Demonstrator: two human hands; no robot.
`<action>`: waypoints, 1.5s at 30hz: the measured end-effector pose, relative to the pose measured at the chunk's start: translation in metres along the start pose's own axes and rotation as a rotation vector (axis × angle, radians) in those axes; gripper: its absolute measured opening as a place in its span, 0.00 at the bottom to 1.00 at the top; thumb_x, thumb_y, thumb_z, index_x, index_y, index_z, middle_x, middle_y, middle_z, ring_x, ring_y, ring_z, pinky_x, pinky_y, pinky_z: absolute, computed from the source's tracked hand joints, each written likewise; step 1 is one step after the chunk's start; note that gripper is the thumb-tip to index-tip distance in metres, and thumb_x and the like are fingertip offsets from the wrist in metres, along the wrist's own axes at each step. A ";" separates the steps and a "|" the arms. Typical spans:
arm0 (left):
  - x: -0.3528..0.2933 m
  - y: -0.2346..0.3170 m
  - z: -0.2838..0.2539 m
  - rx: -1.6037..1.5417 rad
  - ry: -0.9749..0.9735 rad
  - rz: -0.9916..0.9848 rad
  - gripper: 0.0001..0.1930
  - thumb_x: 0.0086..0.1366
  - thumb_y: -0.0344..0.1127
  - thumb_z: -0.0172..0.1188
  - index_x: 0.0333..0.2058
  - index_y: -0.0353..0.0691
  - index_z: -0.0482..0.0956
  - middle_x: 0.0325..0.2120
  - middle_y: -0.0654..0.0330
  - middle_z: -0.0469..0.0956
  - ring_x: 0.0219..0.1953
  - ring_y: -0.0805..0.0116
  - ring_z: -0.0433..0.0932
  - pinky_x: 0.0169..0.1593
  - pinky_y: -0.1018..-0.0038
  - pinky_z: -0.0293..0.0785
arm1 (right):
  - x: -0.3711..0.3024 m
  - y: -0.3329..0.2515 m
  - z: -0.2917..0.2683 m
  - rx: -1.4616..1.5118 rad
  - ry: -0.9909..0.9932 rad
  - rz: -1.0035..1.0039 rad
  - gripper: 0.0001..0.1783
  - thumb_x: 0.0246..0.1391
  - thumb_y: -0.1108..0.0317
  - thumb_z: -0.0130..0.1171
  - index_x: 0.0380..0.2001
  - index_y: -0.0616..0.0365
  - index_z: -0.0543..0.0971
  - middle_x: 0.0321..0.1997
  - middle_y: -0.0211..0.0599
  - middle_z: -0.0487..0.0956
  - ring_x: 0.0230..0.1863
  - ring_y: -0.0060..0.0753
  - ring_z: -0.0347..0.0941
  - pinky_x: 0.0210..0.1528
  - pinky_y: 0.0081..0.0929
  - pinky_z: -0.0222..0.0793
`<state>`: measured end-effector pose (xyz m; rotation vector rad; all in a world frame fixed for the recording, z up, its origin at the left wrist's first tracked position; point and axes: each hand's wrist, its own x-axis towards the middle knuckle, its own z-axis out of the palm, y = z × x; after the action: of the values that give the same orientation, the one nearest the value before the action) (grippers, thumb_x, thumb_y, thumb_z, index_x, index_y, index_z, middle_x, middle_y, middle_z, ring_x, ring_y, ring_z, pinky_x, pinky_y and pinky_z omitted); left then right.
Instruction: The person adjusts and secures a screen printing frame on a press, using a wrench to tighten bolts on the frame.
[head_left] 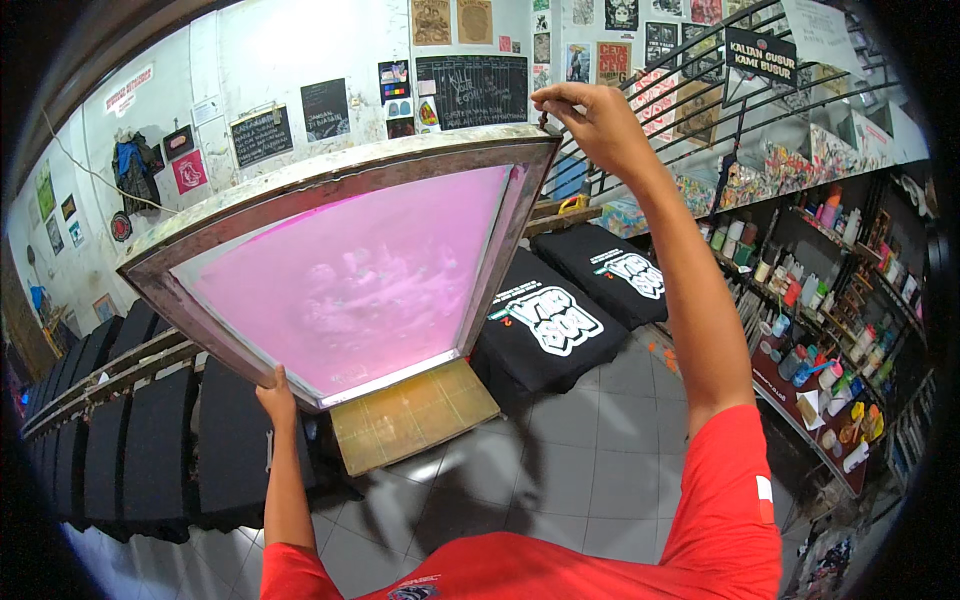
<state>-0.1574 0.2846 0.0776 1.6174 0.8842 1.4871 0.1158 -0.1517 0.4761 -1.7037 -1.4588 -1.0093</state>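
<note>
A large screen-printing frame with a worn metal rim and pink mesh is tilted up in front of me. My left hand grips its lower near edge from beneath. My right hand is raised high and pinches the frame's far right corner. Under the frame lies a bare yellowish wooden platen. To its right, two black T-shirts with a white printed design lie on further platens.
A row of black shirts on platens runs along the left. Shelves with many paint bottles and jars stand at right, under a metal stair railing. Posters and chalkboards cover the back wall. Grey tile floor lies below.
</note>
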 end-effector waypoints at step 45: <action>-0.001 0.007 0.006 -0.046 0.018 0.037 0.26 0.58 0.47 0.62 0.36 0.22 0.72 0.33 0.49 0.77 0.35 0.62 0.75 0.42 0.68 0.69 | 0.031 -0.005 -0.011 -0.417 -0.283 -0.065 0.23 0.55 0.51 0.53 0.29 0.64 0.78 0.24 0.49 0.77 0.26 0.48 0.74 0.32 0.37 0.68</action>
<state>-0.1517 0.2797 0.0826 1.5971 0.8275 1.5389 0.1121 -0.1457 0.5091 -2.1812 -1.5652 -1.2101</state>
